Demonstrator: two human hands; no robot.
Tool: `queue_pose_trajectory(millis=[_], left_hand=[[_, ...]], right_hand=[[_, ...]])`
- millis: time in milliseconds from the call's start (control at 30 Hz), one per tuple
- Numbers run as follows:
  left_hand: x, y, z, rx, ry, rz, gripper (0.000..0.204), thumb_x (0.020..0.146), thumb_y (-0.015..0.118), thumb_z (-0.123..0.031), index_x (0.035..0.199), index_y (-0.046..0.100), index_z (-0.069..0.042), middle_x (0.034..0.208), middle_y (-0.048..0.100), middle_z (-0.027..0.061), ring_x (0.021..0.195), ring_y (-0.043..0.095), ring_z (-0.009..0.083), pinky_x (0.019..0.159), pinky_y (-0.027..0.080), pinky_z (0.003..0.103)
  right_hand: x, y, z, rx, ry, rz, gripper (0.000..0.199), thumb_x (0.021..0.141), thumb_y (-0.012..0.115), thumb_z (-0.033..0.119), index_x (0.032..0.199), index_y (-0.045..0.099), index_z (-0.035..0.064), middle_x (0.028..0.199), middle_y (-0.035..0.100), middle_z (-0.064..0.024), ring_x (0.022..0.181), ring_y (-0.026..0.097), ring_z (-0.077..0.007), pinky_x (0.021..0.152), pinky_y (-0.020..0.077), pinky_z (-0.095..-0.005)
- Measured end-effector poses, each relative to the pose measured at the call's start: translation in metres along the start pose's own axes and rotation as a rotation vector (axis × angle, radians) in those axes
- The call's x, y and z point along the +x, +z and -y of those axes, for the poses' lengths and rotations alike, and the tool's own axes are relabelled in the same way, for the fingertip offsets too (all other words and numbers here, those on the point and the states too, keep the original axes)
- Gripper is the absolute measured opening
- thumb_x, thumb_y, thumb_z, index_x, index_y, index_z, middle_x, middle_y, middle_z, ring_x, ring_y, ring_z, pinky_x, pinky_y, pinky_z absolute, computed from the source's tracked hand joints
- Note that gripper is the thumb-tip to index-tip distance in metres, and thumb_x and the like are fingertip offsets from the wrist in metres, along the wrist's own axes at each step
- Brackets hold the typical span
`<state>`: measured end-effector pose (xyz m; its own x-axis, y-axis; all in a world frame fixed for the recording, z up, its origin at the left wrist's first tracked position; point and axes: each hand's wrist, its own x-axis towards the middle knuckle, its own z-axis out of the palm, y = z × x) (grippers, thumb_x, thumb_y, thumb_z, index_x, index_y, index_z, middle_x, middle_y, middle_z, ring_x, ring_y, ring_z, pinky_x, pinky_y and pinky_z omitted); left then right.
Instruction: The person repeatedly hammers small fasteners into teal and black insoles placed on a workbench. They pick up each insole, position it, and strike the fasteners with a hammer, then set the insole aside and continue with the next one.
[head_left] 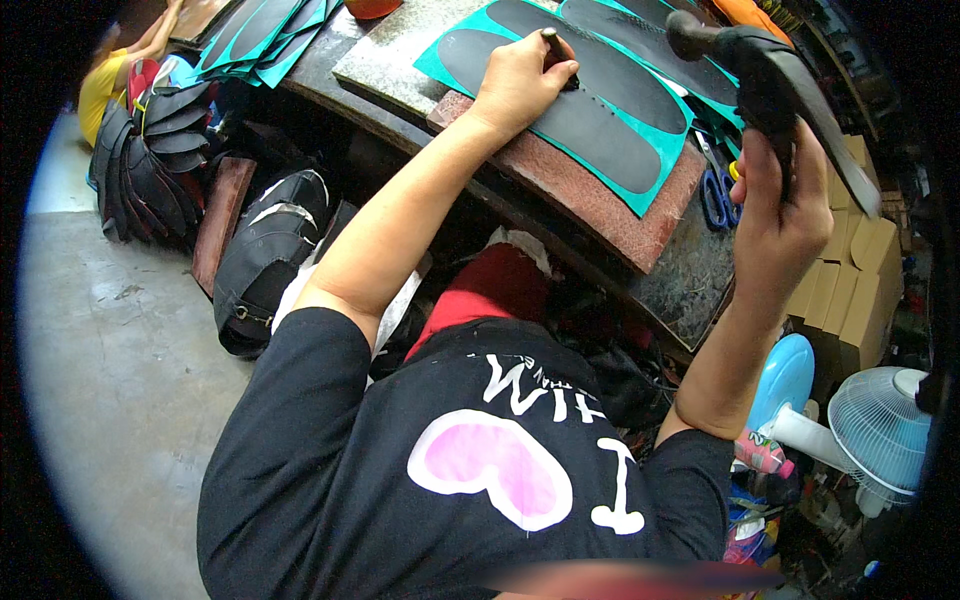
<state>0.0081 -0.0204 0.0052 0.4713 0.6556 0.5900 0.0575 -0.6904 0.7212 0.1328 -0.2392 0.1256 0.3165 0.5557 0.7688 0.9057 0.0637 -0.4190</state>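
Observation:
My left hand grips a short dark punch, held upright on a teal sheet that bears black sole-shaped pieces. A row of small marks runs along the sheet to the right of the punch. Raised at the right, my right hand is closed round the handle of a hammer with a round face and a long curved peen. The hammer is apart from the punch. Beneath the sheet lies a rough reddish-brown board.
Blue-handled scissors lie right of the board. More teal sheets are stacked far left, and a grey slab lies behind. A bundle of black pieces, cardboard boxes and a fan stand around. Another person is far left.

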Motion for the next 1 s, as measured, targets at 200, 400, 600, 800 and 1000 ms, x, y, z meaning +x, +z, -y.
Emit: queue_pose_trajectory(millis=[200, 400, 600, 800, 1000], left_hand=[[-0.009, 0.010, -0.023, 0.411, 0.348, 0.099, 0.010, 0.086, 0.062, -0.010, 0.091, 0.056, -0.004, 0.072, 0.066, 0.0153, 0.072, 0.068, 0.0324, 0.062, 0.053, 0.041], [0.001, 0.007, -0.004, -0.228, -0.268, 0.014, 0.016, 0.084, 0.069, -0.017, 0.090, 0.064, -0.003, 0.078, 0.069, 0.0135, 0.070, 0.070, 0.0267, 0.068, 0.055, 0.036], [-0.005, 0.007, -0.018, 0.209, 0.247, 0.085, 0.019, 0.086, 0.068, -0.017, 0.098, 0.059, -0.005, 0.081, 0.068, 0.0154, 0.075, 0.068, 0.0308, 0.064, 0.054, 0.039], [-0.004, 0.013, -0.020, -0.153, -0.161, -0.060, 0.011, 0.085, 0.066, -0.013, 0.089, 0.062, -0.004, 0.076, 0.068, 0.0146, 0.069, 0.069, 0.0253, 0.064, 0.055, 0.035], [-0.004, 0.009, -0.016, -0.040, -0.022, 0.087, 0.017, 0.086, 0.069, -0.017, 0.093, 0.064, -0.003, 0.079, 0.070, 0.0122, 0.072, 0.070, 0.0228, 0.068, 0.055, 0.034]], right_hand=[[-0.011, 0.036, 0.002, -0.263, 0.111, 0.305, 0.033, 0.091, 0.062, 0.038, 0.106, 0.063, 0.0092, 0.082, 0.067, -0.0170, 0.075, 0.066, -0.0360, 0.062, 0.0516, -0.0420], [-0.012, -0.001, -0.015, -0.118, 0.153, 0.179, 0.034, 0.090, 0.068, 0.033, 0.110, 0.065, 0.0060, 0.087, 0.070, -0.0177, 0.078, 0.070, -0.0330, 0.066, 0.0527, -0.0360], [-0.013, 0.006, 0.003, -0.047, -0.116, 0.038, 0.030, 0.088, 0.070, 0.029, 0.102, 0.067, 0.0026, 0.084, 0.070, -0.0169, 0.073, 0.068, -0.0327, 0.065, 0.0527, -0.0368], [-0.026, 0.012, -0.021, -0.265, 0.175, 0.274, 0.036, 0.091, 0.063, 0.040, 0.110, 0.063, 0.0091, 0.086, 0.069, -0.0165, 0.078, 0.067, -0.0367, 0.064, 0.0522, -0.0403], [-0.015, -0.018, -0.005, -0.095, 0.101, 0.143, 0.030, 0.088, 0.071, 0.024, 0.105, 0.067, 0.0001, 0.084, 0.070, -0.0152, 0.068, 0.068, -0.0259, 0.064, 0.0520, -0.0322]])
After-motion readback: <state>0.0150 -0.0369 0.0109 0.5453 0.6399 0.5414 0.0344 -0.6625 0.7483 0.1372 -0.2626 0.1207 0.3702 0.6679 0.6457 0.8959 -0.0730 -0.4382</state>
